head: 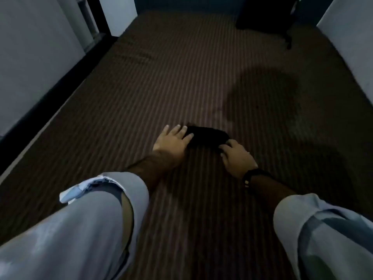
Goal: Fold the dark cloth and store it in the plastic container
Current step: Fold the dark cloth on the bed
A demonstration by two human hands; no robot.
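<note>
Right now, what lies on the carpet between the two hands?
In the head view, the dark cloth, folded small, lies between them. The left hand rests flat on its left end; the right hand has its fingers on its right end.

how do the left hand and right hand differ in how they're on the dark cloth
The left hand lies flat with fingers spread, palm down, pressing one end of the dark cloth; the right hand has its fingers curled at the other end, seemingly pinching the edge. The right wrist carries a dark watch; the left wrist is bare. Both hands touch the cloth on the striped carpet, and both arms have light sleeves rolled up.
</note>
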